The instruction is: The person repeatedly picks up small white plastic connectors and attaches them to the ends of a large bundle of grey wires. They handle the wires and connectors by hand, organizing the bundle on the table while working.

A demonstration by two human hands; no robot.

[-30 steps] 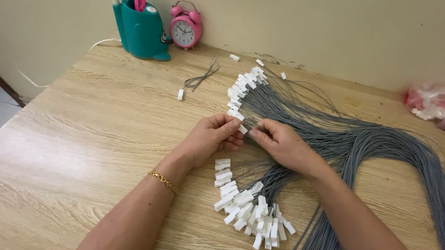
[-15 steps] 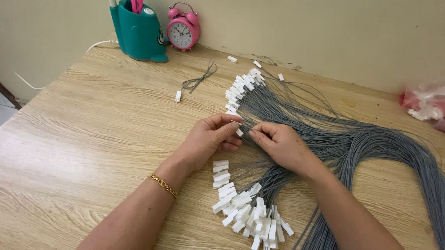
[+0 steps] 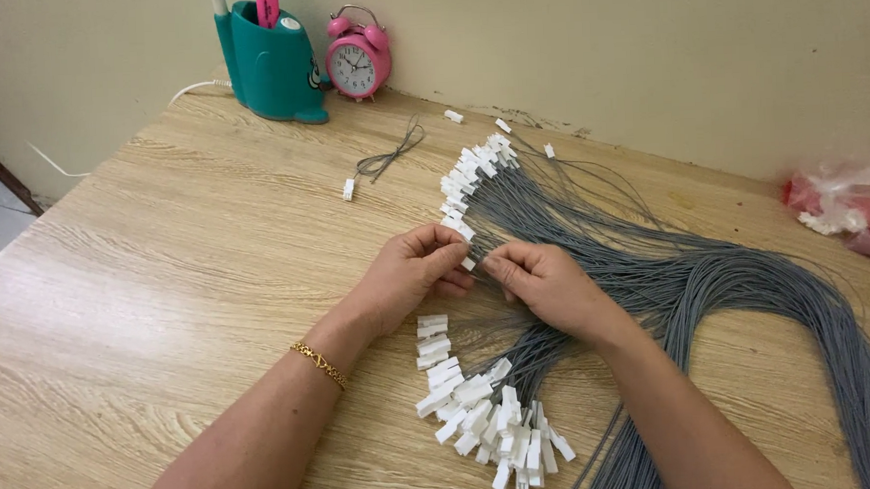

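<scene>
Both hands at the frame's centre, left hand [image 3: 419,270] and right hand [image 3: 544,281] pinching one white connector [image 3: 468,263] of the grey wire bundle [image 3: 671,283] on the table [image 3: 143,277], apparently mid-sorting, needing fine fingertip control near the finished pile [image 3: 482,418] below.

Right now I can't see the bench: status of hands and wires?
Left hand and right hand pinch one white connector between them. Grey wire bundle under the right hand. Nothing in the way.
</scene>
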